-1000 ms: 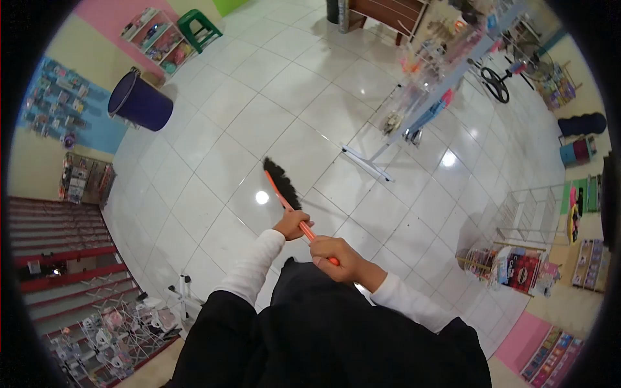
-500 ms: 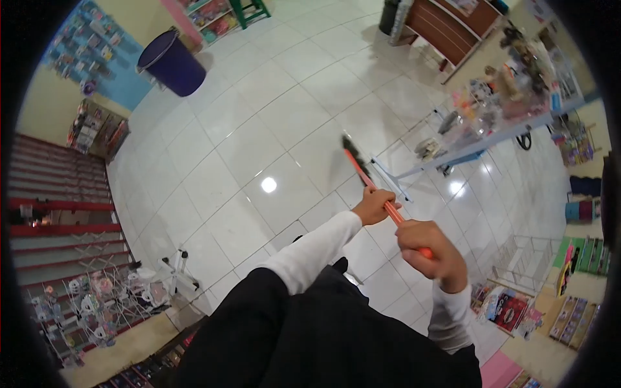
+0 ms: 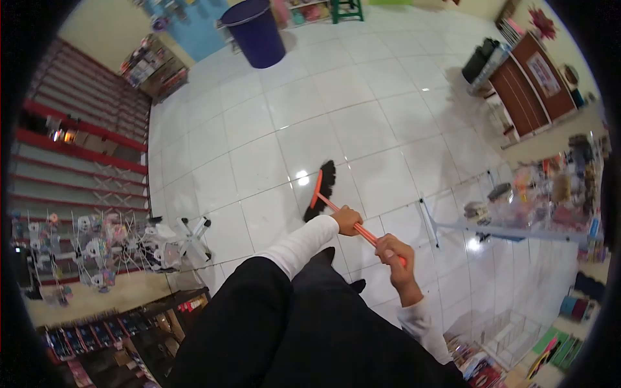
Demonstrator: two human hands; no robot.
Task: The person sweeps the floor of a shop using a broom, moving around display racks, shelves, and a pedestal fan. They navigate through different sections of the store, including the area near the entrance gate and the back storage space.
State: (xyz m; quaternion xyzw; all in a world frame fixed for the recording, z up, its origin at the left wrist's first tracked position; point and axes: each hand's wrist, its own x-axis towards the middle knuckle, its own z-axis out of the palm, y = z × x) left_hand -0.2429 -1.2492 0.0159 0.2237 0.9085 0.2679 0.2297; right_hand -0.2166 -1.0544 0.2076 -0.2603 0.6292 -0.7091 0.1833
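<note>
An orange broom with dark bristles rests its head on the white tiled floor, ahead of my feet. Its handle slants down to the right toward my body. Lower on the handle, nearer the bristles, my left hand is wrapped round it. My right hand grips the top end, and a bit of orange shows past the fingers. Both arms have white sleeve cuffs under black clothing. Below the hands, dark shoes show on the floor.
A purple bin stands at the back. On the right is a display rack with bagged goods and legs on the floor. A red folding gate lines the left, with a white stand base nearby. A brown desk stands far right.
The broom head has swung left and toward me, and its wide side now shows. Both hands have shifted left. My view has turned, so the bin and rack appear further right.
</note>
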